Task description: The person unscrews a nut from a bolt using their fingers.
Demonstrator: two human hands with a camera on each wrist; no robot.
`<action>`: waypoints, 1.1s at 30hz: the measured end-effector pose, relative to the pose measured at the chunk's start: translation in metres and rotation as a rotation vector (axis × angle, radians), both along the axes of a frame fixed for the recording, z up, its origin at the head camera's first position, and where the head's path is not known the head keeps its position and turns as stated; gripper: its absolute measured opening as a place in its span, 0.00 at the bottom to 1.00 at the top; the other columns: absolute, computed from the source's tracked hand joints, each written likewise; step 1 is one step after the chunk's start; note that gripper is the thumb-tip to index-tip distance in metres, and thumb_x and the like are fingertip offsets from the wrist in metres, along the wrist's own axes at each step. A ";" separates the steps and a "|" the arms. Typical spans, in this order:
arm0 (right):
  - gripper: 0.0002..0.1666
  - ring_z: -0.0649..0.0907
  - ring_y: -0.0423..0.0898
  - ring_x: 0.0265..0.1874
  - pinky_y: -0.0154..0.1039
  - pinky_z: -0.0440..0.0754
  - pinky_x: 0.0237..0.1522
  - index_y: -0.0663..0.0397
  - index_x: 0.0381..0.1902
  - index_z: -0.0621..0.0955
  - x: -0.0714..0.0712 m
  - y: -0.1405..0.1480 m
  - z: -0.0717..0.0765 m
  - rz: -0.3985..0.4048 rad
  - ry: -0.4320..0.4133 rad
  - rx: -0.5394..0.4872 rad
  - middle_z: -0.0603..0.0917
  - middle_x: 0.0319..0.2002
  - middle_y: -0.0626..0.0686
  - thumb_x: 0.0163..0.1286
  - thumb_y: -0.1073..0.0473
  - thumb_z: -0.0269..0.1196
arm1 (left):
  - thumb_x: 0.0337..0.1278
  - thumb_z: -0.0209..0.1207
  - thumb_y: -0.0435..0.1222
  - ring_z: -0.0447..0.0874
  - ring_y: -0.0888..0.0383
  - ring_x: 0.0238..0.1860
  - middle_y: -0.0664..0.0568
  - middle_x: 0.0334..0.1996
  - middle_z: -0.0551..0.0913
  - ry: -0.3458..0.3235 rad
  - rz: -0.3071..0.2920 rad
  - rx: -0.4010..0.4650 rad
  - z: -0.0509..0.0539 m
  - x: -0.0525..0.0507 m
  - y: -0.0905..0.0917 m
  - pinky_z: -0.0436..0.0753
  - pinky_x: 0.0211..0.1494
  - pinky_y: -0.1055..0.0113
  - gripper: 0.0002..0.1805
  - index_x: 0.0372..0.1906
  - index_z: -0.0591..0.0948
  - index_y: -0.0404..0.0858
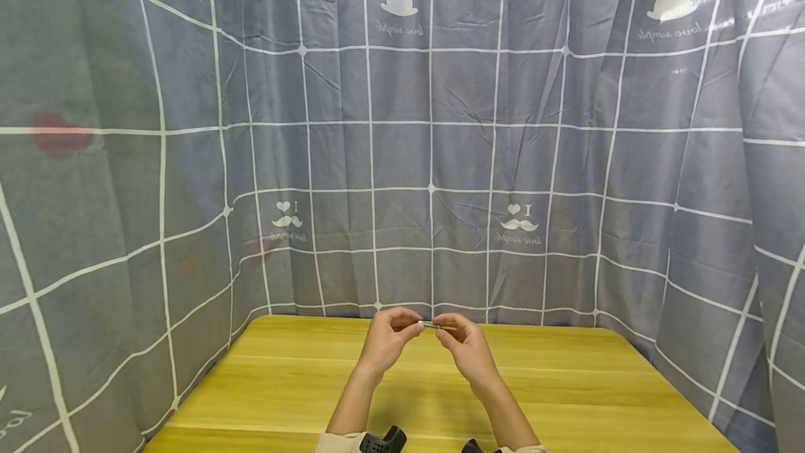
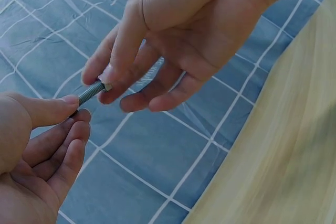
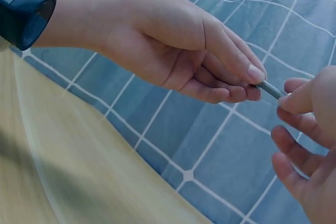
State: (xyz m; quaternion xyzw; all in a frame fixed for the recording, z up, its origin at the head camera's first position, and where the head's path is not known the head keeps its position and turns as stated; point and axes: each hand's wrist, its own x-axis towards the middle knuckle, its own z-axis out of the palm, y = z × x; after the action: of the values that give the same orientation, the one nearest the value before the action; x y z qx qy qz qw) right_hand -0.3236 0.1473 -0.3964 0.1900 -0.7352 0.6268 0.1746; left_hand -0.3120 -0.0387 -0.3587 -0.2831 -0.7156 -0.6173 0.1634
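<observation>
A slim grey threaded metal bolt (image 2: 91, 93) is held in the air between both hands, above the far part of the table in the head view. My left hand (image 1: 385, 342) pinches one end between thumb and fingertips. At the other end, the thumb and fingers of my right hand (image 1: 467, 349) pinch a small shiny piece (image 2: 107, 86); whether it is a nut or the bolt's head I cannot tell. The right hand's other fingers are spread loosely. In the right wrist view, the threads (image 3: 271, 90) show between the two hands, and fingertips cover both ends.
Below the hands lies a yellow wood-grain table (image 1: 283, 376). Grey curtains (image 1: 402, 159) with white grid lines surround it at the back and sides. Black devices (image 3: 26, 11) are strapped at the wrists, by pale sleeves (image 1: 339, 442).
</observation>
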 end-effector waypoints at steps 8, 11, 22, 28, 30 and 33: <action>0.20 0.84 0.55 0.47 0.51 0.82 0.51 0.63 0.58 0.81 -0.001 -0.001 -0.003 -0.069 -0.046 -0.017 0.86 0.49 0.60 0.79 0.53 0.62 | 0.67 0.64 0.24 0.86 0.43 0.44 0.34 0.40 0.88 -0.007 -0.009 -0.006 -0.001 0.001 -0.001 0.82 0.49 0.52 0.06 0.43 0.85 0.23; 0.14 0.84 0.52 0.43 0.48 0.81 0.48 0.64 0.51 0.84 -0.001 -0.001 -0.002 -0.083 -0.040 -0.026 0.86 0.43 0.59 0.79 0.57 0.62 | 0.67 0.64 0.24 0.86 0.43 0.43 0.35 0.39 0.88 -0.004 -0.003 -0.005 0.000 0.001 -0.001 0.83 0.50 0.52 0.05 0.43 0.85 0.24; 0.18 0.84 0.54 0.47 0.51 0.82 0.52 0.61 0.57 0.83 -0.003 0.000 -0.001 -0.074 -0.038 -0.020 0.86 0.48 0.56 0.78 0.54 0.64 | 0.67 0.64 0.25 0.87 0.45 0.43 0.38 0.40 0.88 -0.009 0.002 -0.007 0.001 0.001 -0.001 0.83 0.48 0.56 0.04 0.42 0.86 0.28; 0.11 0.84 0.53 0.45 0.47 0.80 0.50 0.63 0.52 0.84 -0.002 0.000 0.000 -0.065 -0.016 -0.038 0.86 0.49 0.59 0.75 0.64 0.65 | 0.67 0.64 0.24 0.86 0.46 0.42 0.38 0.39 0.88 -0.007 0.008 -0.010 0.000 -0.001 -0.001 0.83 0.48 0.57 0.04 0.42 0.86 0.28; 0.13 0.84 0.54 0.46 0.50 0.81 0.51 0.62 0.55 0.83 -0.001 0.000 0.000 -0.058 -0.017 -0.043 0.85 0.52 0.60 0.74 0.65 0.65 | 0.66 0.64 0.24 0.86 0.46 0.42 0.38 0.39 0.88 -0.006 0.006 -0.011 0.000 -0.001 -0.001 0.83 0.47 0.59 0.04 0.42 0.86 0.28; 0.16 0.83 0.53 0.45 0.51 0.81 0.51 0.60 0.57 0.82 -0.001 0.000 0.000 -0.060 -0.030 -0.048 0.85 0.52 0.60 0.76 0.61 0.65 | 0.66 0.64 0.25 0.86 0.46 0.42 0.38 0.38 0.88 -0.005 0.004 -0.009 0.000 -0.002 -0.001 0.83 0.47 0.59 0.04 0.42 0.86 0.28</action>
State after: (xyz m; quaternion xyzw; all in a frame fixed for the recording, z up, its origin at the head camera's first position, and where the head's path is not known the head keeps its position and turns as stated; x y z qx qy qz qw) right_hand -0.3243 0.1472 -0.3963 0.1542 -0.7279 0.6416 0.1865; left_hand -0.3137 -0.0399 -0.3589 -0.2806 -0.7193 -0.6146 0.1617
